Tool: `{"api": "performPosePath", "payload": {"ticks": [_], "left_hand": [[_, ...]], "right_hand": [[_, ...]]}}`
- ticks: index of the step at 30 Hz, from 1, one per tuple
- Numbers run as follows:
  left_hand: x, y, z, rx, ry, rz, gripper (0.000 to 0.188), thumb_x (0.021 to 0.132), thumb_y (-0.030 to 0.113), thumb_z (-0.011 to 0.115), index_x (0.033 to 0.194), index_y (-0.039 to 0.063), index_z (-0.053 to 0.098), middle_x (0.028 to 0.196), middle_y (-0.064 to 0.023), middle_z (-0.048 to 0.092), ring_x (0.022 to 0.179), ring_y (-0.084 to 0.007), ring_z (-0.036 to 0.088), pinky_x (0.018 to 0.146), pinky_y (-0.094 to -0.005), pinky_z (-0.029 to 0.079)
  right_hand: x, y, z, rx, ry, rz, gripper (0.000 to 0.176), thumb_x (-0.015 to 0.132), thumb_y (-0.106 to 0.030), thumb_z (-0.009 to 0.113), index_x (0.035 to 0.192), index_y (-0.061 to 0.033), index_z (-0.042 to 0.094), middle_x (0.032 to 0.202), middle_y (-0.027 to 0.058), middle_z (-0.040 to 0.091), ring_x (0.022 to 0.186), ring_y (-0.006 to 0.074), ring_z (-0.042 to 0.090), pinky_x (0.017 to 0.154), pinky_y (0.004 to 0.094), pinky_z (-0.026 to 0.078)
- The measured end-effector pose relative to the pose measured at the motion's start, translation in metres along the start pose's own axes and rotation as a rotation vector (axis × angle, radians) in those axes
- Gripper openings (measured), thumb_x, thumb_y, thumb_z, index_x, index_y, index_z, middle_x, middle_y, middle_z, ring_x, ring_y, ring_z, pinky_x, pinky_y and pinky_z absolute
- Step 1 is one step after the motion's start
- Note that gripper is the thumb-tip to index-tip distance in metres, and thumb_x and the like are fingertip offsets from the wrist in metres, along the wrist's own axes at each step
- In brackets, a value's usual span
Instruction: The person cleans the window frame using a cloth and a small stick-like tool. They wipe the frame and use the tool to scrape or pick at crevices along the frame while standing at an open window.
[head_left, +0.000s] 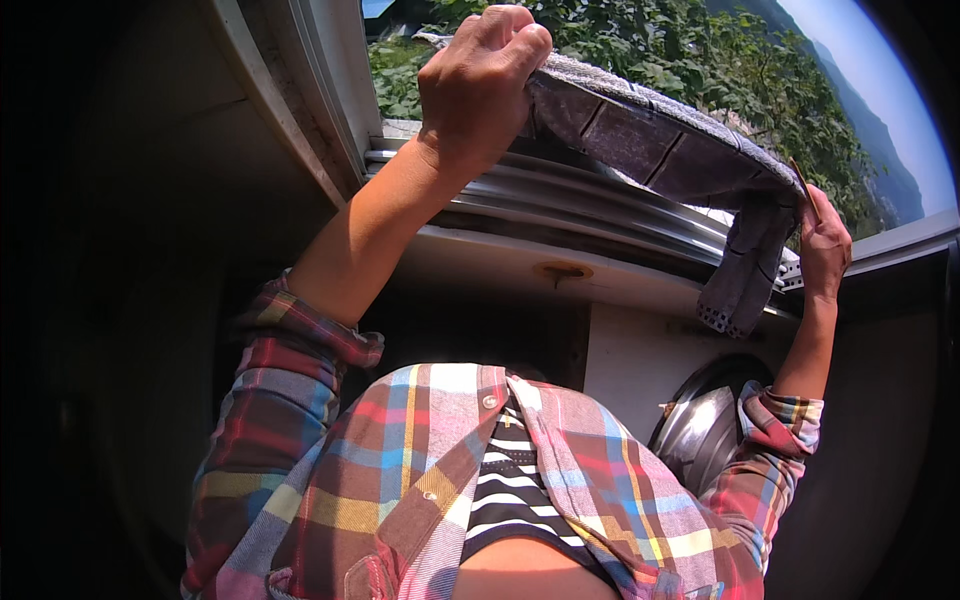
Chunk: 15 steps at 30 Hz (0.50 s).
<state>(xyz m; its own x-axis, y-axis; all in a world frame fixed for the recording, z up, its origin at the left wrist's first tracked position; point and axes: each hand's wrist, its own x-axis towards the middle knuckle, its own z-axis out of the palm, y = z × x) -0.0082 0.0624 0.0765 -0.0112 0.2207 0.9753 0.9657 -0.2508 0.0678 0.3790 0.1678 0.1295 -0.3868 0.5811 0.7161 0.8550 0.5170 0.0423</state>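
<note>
A grey checked towel (667, 150) is stretched between my two hands in front of an open window. My left hand (480, 82), at the upper middle, is closed around one end of it, with a short bit of cloth sticking out past the fist. My right hand (825, 240) pinches the towel near its other end, at the right side of the window. From there a loose part with a small-check border hangs down below the window track. A thin brownish strip shows by my right fingertips; what it is I cannot tell.
Metal window tracks (585, 199) run under the towel, above a pale ledge (480, 247) with a round rusty fitting (562, 270). A window frame (337, 90) rises at the left. Below right, a shiny round metal lid or pan (701, 435) stands near my right arm. Green plants grow outside.
</note>
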Motion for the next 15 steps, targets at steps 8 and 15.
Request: {"api": "performPosePath", "payload": {"ticks": [8, 15], "left_hand": [[-0.118, -0.009, -0.079, -0.148, -0.732, 0.098, 0.015, 0.070, 0.010, 0.060, 0.084, 0.010, 0.055, 0.084, -0.0024, 0.052, 0.081, -0.0175, 0.057, 0.061, -0.0288, 0.049], [-0.111, 0.014, -0.097, -0.151, -0.389, -0.432, 0.049, 0.071, 0.020, 0.077, 0.111, 0.002, 0.056, 0.112, -0.0146, 0.053, 0.098, -0.0302, 0.056, 0.081, -0.0342, 0.048]], "right_hand": [[-0.014, -0.024, -0.006, 0.241, -0.970, 0.137, 0.050, 0.080, -0.028, 0.070, 0.121, -0.0065, 0.051, 0.060, 0.0065, 0.046, 0.056, 0.0154, 0.045, 0.055, 0.0317, 0.040], [0.019, -0.183, 0.045, 0.379, -0.675, -0.476, 0.013, 0.092, -0.019, 0.050, 0.095, -0.0067, 0.053, 0.069, 0.0145, 0.056, 0.068, 0.0341, 0.057, 0.061, 0.0399, 0.045]]}}
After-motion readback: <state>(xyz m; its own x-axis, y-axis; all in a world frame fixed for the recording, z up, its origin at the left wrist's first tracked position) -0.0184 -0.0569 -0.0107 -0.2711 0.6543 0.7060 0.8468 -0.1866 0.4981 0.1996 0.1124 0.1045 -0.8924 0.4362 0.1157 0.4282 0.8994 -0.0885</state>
